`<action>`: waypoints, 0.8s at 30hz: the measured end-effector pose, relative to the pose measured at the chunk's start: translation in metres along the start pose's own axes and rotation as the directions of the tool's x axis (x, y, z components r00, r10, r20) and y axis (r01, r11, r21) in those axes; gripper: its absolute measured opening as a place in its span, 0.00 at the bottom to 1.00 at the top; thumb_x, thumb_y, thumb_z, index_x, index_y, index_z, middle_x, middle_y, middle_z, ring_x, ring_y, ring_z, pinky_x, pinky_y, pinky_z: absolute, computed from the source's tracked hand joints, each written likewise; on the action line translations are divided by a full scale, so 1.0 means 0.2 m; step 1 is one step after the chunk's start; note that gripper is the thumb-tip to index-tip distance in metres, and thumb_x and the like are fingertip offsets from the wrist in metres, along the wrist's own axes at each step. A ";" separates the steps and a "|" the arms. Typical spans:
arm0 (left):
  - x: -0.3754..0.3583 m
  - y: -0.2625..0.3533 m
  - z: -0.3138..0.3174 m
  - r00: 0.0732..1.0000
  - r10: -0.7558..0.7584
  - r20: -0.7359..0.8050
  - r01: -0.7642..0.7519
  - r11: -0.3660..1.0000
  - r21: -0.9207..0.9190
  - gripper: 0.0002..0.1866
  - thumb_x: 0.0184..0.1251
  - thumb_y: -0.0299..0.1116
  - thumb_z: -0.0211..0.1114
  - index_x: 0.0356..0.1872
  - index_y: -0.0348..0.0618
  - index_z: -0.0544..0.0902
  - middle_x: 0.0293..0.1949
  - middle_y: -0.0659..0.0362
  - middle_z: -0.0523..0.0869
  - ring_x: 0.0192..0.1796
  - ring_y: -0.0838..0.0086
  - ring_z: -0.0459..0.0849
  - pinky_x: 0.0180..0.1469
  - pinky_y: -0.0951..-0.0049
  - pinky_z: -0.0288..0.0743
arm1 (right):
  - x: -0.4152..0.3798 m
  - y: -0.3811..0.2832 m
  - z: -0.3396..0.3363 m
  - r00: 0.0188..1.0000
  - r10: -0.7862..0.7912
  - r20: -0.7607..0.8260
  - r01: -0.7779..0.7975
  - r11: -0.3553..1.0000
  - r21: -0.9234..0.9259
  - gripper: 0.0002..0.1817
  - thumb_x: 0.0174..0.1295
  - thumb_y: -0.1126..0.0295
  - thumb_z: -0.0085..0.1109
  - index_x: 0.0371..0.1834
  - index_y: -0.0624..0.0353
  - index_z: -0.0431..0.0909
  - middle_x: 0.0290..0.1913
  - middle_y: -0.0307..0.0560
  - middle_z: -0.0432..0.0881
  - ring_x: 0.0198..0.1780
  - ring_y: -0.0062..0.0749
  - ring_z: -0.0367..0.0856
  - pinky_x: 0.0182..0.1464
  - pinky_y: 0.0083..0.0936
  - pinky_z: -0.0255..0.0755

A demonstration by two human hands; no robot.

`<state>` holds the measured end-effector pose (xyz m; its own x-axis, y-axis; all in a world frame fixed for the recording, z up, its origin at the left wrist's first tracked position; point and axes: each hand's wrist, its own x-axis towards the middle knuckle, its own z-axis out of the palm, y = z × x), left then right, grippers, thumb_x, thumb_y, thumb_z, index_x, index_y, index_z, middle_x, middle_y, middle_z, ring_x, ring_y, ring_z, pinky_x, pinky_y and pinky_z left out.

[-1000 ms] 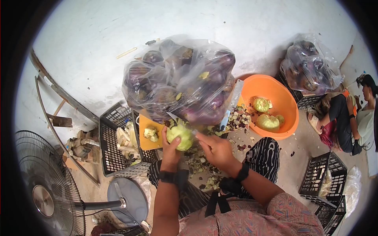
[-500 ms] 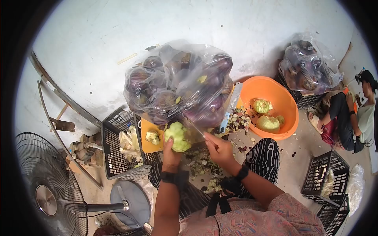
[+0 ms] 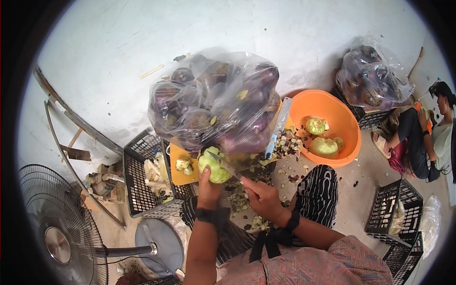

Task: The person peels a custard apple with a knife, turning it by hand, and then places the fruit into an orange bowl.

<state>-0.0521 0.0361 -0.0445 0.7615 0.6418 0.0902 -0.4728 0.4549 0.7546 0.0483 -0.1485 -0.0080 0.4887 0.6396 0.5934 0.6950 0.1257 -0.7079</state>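
Note:
My left hand [image 3: 208, 191] is wrapped round the lower left side of a lumpy, pale green, peeled vegetable [image 3: 218, 173]. In my right hand [image 3: 264, 198] is a knife [image 3: 229, 169], its blade laid against the upper part of that vegetable. Just beyond both hands, a big clear plastic bag [image 3: 223, 102] holds several large, round, purple vegetables. Pale trimmed chunks [image 3: 184, 166] sit on the yellow-orange board [image 3: 183, 178] to the left. A wide flat blade [image 3: 283, 114] with a light blue handle [image 3: 271, 146] rests at the bag's right side.
An orange basin [image 3: 350, 128] with peeled vegetables stands right; a black crate [image 3: 137, 199] with scraps stands left. Peelings [image 3: 289, 144] lie between bag and basin. A fan [image 3: 59, 242] is lower left. At far right sits another person [image 3: 427, 137], near a second bag [image 3: 373, 78] and black crates [image 3: 394, 213].
The knife has moved left and up, from beside the vegetable onto its upper surface. My right hand has shifted slightly down and left; my left hand keeps its hold.

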 end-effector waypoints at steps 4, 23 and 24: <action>0.00 -0.03 0.00 0.998 0.051 -0.047 -0.050 0.998 0.029 0.35 0.69 0.50 0.60 0.72 0.49 0.61 0.67 0.54 0.71 0.68 0.57 0.71 0.66 0.47 0.67 | -0.01 0.02 0.03 1.000 0.008 -0.015 -0.007 1.000 0.002 0.20 0.62 0.73 0.61 0.58 0.50 0.80 0.25 0.47 0.77 0.23 0.41 0.78 0.24 0.34 0.72; -0.03 -0.05 0.08 0.976 0.110 -0.188 -0.104 0.994 0.039 0.42 0.62 0.27 0.65 0.73 0.49 0.50 0.63 0.52 0.70 0.63 0.61 0.73 0.63 0.57 0.72 | 0.15 0.10 0.15 0.982 0.156 -0.103 -0.143 0.982 0.124 0.15 0.63 0.73 0.60 0.53 0.58 0.83 0.38 0.58 0.85 0.34 0.50 0.84 0.37 0.33 0.78; -0.02 -0.04 0.08 0.975 0.112 -0.191 -0.109 0.994 0.025 0.42 0.61 0.27 0.66 0.73 0.49 0.50 0.62 0.52 0.70 0.62 0.61 0.74 0.63 0.57 0.73 | 0.15 0.12 0.14 0.986 0.133 -0.104 -0.121 0.986 0.113 0.15 0.63 0.73 0.60 0.53 0.59 0.83 0.41 0.58 0.85 0.36 0.50 0.85 0.39 0.32 0.78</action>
<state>-0.0444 0.0194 -0.0409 0.6051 0.7947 0.0486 -0.5422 0.3667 0.7560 0.0647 -0.1041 -0.0172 0.6288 0.5683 0.5308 0.5667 0.1325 -0.8132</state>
